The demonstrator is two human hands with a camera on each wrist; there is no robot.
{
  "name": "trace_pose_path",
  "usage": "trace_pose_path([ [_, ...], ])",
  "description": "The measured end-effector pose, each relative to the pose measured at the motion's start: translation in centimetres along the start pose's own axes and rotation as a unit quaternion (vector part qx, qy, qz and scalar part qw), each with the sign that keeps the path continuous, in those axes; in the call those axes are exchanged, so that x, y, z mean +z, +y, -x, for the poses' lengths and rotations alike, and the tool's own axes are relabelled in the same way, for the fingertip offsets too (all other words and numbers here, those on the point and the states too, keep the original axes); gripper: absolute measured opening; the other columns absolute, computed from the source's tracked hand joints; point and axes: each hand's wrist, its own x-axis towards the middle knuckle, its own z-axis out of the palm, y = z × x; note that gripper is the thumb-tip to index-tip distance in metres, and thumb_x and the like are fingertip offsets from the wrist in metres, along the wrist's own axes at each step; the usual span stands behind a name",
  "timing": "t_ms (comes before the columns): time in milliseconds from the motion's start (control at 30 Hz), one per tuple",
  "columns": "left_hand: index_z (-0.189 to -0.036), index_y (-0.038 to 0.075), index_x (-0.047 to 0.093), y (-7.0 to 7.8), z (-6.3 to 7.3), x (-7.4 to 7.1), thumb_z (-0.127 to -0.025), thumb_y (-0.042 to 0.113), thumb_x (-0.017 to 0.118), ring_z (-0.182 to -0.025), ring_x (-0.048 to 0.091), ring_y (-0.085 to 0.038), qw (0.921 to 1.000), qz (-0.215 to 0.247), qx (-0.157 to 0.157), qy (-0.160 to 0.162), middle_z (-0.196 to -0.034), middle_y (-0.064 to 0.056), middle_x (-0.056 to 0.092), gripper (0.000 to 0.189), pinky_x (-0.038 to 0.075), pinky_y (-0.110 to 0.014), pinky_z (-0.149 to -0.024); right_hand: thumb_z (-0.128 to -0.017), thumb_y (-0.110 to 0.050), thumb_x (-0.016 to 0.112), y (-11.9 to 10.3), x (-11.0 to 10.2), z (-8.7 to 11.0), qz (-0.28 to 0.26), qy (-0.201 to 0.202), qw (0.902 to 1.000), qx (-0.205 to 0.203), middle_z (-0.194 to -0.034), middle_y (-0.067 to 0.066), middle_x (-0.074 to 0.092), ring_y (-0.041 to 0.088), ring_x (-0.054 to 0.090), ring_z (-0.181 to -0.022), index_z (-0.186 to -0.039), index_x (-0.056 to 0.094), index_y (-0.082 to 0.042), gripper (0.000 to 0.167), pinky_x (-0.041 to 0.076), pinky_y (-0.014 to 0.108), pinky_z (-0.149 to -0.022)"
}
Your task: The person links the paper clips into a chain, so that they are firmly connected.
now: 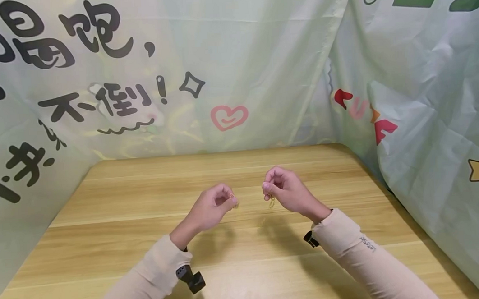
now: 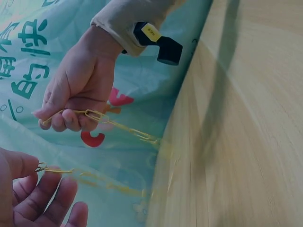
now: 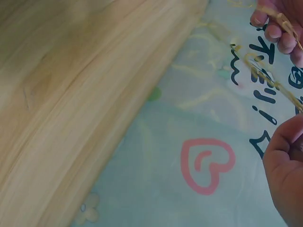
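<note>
A thin gold chain of long, paperclip-like links runs between my two hands. Thumb and fingertips of my left hand pinch one end, where a small ring or clasp shows in the left wrist view. My right hand grips the other end between thumb and curled fingers, with links hanging below it. The hands face each other over the middle of the table, a short gap apart. The chain's low, blurred middle sags between them. In the right wrist view, my right hand shows only partly at the edge.
The wooden table spreads under both hands. Pale green printed cloth hangs along its back, and more cloth closes in the right edge. Black wrist devices sit at the sleeve cuffs.
</note>
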Motion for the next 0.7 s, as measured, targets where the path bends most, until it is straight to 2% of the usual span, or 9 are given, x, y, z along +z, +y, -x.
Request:
trace_pose_path([
  [100, -0.093, 0.004, 0.055, 0.0, 0.0, 0.1, -0.097, 0.007, 0.057, -0.076, 0.059, -0.025, 1.0, 0.003, 0.001, 0.004, -0.083, -0.004, 0.06, 0.006, 0.05, -0.03, -0.069, -0.093, 0.001, 0.061, 0.0, 0.3, -0.2, 0.015, 0.007, 0.9999, 0.002, -0.075, 0.009, 0.063, 0.023, 0.063, -0.066, -0.087, 0.06, 0.0, 0.006, 0.049, 0.029, -0.057],
  [233, -0.099, 0.002, 0.057, 0.1, 0.1, 0.1, -0.099, 0.007, 0.054, -0.076, 0.06, -0.027, 0.9999, 0.013, -0.005, 0.005, -0.083, -0.006, 0.058, 0.006, 0.05, -0.03, -0.066, -0.092, 0.001, 0.062, 0.1, 0.7, -0.2, 0.024, 0.01, 0.9996, 0.004, -0.079, 0.007, 0.067, 0.017, 0.064, -0.07, -0.093, 0.067, 0.003, 0.005, 0.048, 0.026, -0.059],
  [400, -0.106, -0.001, 0.058, 0.1, 0.1, 0.2, -0.1, 0.008, 0.052, -0.075, 0.062, -0.023, 0.9994, 0.031, -0.011, 0.007, -0.085, -0.008, 0.058, 0.013, 0.05, -0.029, -0.063, -0.092, 0.002, 0.062, -0.2, 1.2, -0.1, 0.005, -0.009, 0.9996, 0.026, -0.093, 0.012, 0.068, 0.023, 0.068, -0.08, -0.103, 0.067, 0.003, 0.012, 0.055, 0.035, -0.072],
  [533, -0.108, -0.002, 0.061, 0.0, 0.1, 0.3, -0.099, 0.008, 0.054, -0.071, 0.061, -0.022, 0.9994, 0.031, 0.001, 0.014, -0.085, -0.007, 0.058, 0.015, 0.051, -0.032, -0.061, -0.092, 0.004, 0.061, -0.2, 1.5, -0.1, -0.013, -0.019, 0.9995, 0.02, -0.107, 0.017, 0.063, 0.028, 0.069, -0.085, -0.098, 0.067, 0.004, 0.008, 0.055, 0.041, -0.079],
  [600, -0.108, -0.002, 0.062, 0.1, 0.0, 0.4, -0.099, 0.007, 0.055, -0.069, 0.061, -0.025, 0.9994, 0.029, 0.005, 0.018, -0.084, -0.006, 0.059, 0.015, 0.052, -0.033, -0.06, -0.094, 0.003, 0.059, -0.2, 1.6, -0.1, -0.008, -0.023, 0.9997, 0.004, -0.106, 0.017, 0.063, 0.027, 0.068, -0.084, -0.094, 0.065, 0.004, 0.007, 0.056, 0.037, -0.077],
  [700, -0.106, -0.002, 0.063, 0.2, 0.0, 0.5, -0.098, 0.007, 0.056, -0.069, 0.061, -0.031, 0.9993, 0.029, 0.011, 0.02, -0.083, -0.006, 0.06, 0.014, 0.051, -0.032, -0.058, -0.096, 0.002, 0.056, -0.1, 1.8, -0.3, -0.003, -0.032, 0.9993, -0.019, -0.093, 0.015, 0.064, 0.026, 0.065, -0.076, -0.09, 0.061, 0.002, 0.008, 0.054, 0.032, -0.067],
])
